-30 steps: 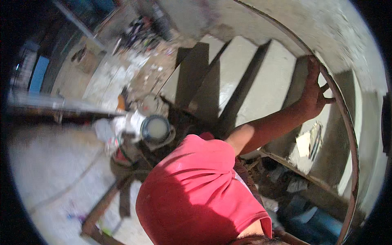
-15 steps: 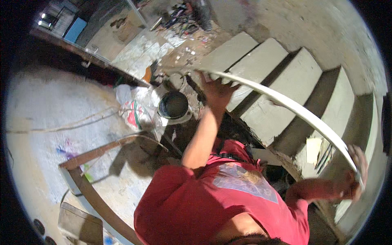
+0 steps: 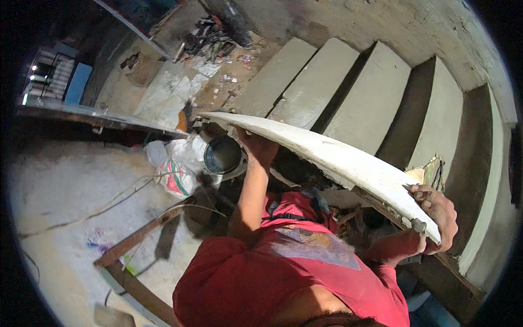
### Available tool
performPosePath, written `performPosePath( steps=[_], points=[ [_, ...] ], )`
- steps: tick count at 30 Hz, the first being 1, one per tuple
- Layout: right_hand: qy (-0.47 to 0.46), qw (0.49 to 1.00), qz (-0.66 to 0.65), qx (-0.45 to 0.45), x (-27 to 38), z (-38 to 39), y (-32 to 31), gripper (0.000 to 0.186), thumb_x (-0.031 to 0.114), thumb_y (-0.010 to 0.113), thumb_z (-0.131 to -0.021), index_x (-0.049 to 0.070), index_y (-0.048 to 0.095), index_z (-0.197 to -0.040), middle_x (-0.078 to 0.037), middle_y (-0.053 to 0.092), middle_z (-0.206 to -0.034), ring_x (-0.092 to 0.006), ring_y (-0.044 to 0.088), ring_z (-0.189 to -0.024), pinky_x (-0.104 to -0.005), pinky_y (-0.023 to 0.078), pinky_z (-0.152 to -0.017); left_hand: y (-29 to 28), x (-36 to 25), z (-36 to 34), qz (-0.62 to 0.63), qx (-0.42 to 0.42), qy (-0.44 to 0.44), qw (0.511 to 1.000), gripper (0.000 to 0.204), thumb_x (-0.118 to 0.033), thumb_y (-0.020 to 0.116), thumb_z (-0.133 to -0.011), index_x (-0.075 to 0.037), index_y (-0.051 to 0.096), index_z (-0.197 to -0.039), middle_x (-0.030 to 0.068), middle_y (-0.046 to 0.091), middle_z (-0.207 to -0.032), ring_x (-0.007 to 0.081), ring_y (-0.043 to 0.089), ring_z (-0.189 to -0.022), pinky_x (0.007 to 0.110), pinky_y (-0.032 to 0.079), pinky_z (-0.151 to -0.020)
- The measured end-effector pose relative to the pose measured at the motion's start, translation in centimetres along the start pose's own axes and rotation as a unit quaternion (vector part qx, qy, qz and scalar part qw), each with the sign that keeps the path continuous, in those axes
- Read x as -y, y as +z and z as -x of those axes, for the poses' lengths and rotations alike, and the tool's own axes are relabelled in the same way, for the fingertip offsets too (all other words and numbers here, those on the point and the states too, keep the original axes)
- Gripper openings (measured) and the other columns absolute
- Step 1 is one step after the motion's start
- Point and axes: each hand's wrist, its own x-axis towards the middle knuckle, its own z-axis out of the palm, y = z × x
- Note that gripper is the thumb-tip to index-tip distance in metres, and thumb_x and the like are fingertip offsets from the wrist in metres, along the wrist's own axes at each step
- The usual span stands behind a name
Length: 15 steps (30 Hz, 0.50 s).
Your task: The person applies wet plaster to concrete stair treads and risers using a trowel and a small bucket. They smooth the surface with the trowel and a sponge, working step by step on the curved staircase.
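Holding a long white board [image 3: 338, 163] in two hands, aslant before the torso, alongside concrete steps [image 3: 359, 103].
The right hand [image 3: 437, 217] curls closed around one end, its fingers bent over the pale upper face; the left hand [image 3: 257, 147] is under the board toward the other, narrower-looking end, its fingers mostly hidden, so how far they close cannot be told. Just beside the left hand stands a dark round bucket [image 3: 222, 155], with a white plastic sack [image 3: 177, 179], patched red and green, near it. Beyond the right hand, a tan scrap [image 3: 417, 174] shows on a step. Farther left is an angled brown frame [image 3: 144, 234].
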Motion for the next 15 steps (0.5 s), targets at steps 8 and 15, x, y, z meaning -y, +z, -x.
performPosePath(
  steps=[8,15],
  points=[
    [0.095,0.995,-0.011,-0.014,-2.4,-5.8,6.0,0.037,0.025,0.071,-0.097,-0.006,0.064,-0.116,-0.024,0.071,-0.097,-0.0415,0.074,-0.093,-0.0552,0.061,-0.084,0.4,-1.3,-14.7,0.5,-0.013,-0.291,0.816,0.1,-0.077,0.065,-0.087,-0.012,0.039,-0.157,0.0166,0.035,-0.162,0.0442,0.039,-0.143,0.068,0.039,-0.112],
    [0.128,0.969,0.13,-0.165,-9.0,-24.0,21.4,0.022,0.01,0.068,-0.099,-0.007,0.07,-0.113,-0.02,0.073,-0.103,-0.0295,0.074,-0.094,-0.038,0.06,-0.086,1.0,-0.9,-35.8,0.334,0.054,-0.283,0.897,0.098,-0.07,0.064,-0.092,-0.033,0.013,-0.167,0.0175,0.012,-0.171,0.0507,0.026,-0.149,0.072,0.03,-0.115]
  ],
)
